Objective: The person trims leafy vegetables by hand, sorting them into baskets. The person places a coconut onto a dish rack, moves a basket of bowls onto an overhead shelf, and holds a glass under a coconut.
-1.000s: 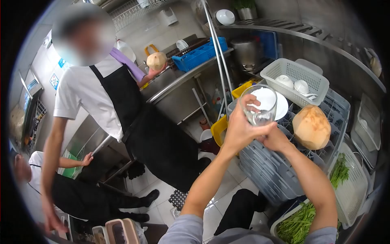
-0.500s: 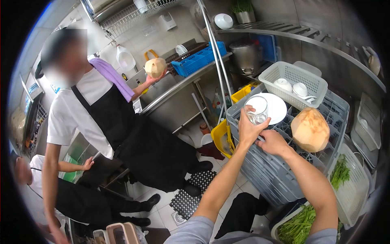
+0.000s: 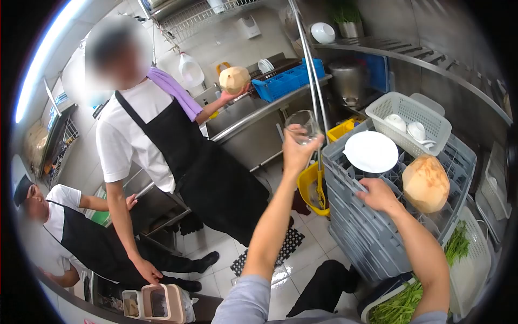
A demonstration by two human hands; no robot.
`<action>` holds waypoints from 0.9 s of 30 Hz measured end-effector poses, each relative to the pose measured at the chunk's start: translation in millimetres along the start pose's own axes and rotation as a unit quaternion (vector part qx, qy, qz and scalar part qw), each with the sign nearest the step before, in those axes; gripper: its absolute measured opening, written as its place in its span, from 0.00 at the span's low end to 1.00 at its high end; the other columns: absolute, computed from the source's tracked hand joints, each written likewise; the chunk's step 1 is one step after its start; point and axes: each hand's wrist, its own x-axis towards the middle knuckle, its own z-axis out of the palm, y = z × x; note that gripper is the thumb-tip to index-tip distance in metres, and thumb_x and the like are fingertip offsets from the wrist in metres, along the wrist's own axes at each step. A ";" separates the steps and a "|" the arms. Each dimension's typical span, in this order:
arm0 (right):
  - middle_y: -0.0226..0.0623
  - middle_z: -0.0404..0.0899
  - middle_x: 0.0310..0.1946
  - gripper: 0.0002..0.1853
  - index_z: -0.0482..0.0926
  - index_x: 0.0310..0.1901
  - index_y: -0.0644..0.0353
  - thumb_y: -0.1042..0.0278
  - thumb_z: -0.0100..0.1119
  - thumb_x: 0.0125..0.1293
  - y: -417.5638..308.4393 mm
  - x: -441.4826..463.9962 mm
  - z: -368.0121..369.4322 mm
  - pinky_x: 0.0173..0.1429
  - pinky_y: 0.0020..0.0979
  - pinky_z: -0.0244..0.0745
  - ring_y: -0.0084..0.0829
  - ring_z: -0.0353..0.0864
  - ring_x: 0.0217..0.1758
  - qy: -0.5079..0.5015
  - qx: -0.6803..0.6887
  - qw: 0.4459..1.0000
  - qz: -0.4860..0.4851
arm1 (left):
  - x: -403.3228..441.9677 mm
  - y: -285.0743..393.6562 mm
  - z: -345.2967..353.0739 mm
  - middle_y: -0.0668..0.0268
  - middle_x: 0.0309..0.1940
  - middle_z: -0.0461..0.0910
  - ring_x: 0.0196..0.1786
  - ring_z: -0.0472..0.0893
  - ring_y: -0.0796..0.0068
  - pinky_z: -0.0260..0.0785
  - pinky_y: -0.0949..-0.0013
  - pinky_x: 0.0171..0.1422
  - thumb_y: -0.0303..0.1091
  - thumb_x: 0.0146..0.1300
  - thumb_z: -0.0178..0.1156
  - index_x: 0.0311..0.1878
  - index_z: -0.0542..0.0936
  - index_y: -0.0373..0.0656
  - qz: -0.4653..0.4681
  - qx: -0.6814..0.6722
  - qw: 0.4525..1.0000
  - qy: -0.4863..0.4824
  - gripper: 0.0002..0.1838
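My left hand is wrapped around the lower part of a clear drinking glass, lifted to the left of the stacked grey dish racks. My right hand rests at the top rack's near-left edge, its fingers curled over the rim. Just beyond that hand lies a white plate. A peeled coconut sits on the rack to its right.
Facing me on the left, a person in a black apron holds another peeled coconut. A second person stands behind. A grey basket holds white cups. Greens and a yellow bucket are nearby.
My left hand has carried the glass left and up, away from the plate and rack. My right hand stays at the rack's edge. The view has shifted left.
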 end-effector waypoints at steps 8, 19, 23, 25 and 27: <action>0.49 0.85 0.42 0.18 0.82 0.51 0.53 0.57 0.64 0.62 -2.2 0.9 -1.7 0.55 0.47 0.76 0.51 0.82 0.50 0.004 -0.007 1.000 0.005 | 91.6 -13.0 -107.6 0.57 0.42 0.80 0.48 0.81 0.58 0.72 0.59 0.54 0.57 0.40 0.80 0.52 0.72 0.34 -0.027 0.251 0.958 0.136 0.44; 0.49 0.85 0.40 0.17 0.84 0.49 0.55 0.59 0.65 0.60 4.9 1.9 2.6 0.51 0.44 0.77 0.50 0.84 0.45 0.028 0.007 0.999 -0.014 | 94.9 15.0 -91.7 0.58 0.42 0.80 0.46 0.82 0.64 0.74 0.62 0.53 0.55 0.41 0.80 0.53 0.72 0.34 0.013 0.210 0.975 0.072 0.44; 0.49 0.84 0.36 0.17 0.84 0.48 0.56 0.59 0.65 0.59 0.2 1.3 1.0 0.48 0.45 0.77 0.49 0.84 0.42 0.019 0.025 1.000 0.000 | 87.6 40.7 -50.3 0.57 0.44 0.81 0.44 0.84 0.66 0.74 0.65 0.52 0.54 0.42 0.80 0.55 0.72 0.34 0.021 0.105 0.994 0.029 0.44; 0.48 0.84 0.34 0.17 0.84 0.48 0.57 0.59 0.65 0.60 3.6 1.2 2.7 0.47 0.45 0.76 0.49 0.83 0.41 0.020 0.026 0.999 -0.001 | 90.0 38.4 -51.1 0.57 0.44 0.81 0.46 0.83 0.62 0.74 0.63 0.53 0.54 0.41 0.80 0.55 0.72 0.34 0.034 0.198 0.978 0.056 0.44; 0.49 0.84 0.35 0.16 0.84 0.48 0.56 0.59 0.65 0.60 1.5 2.0 0.2 0.48 0.45 0.76 0.50 0.83 0.42 0.014 0.008 1.000 -0.001 | 93.0 16.8 -59.8 0.57 0.44 0.81 0.48 0.82 0.58 0.74 0.60 0.55 0.55 0.40 0.80 0.55 0.72 0.35 -0.007 0.230 0.972 0.055 0.45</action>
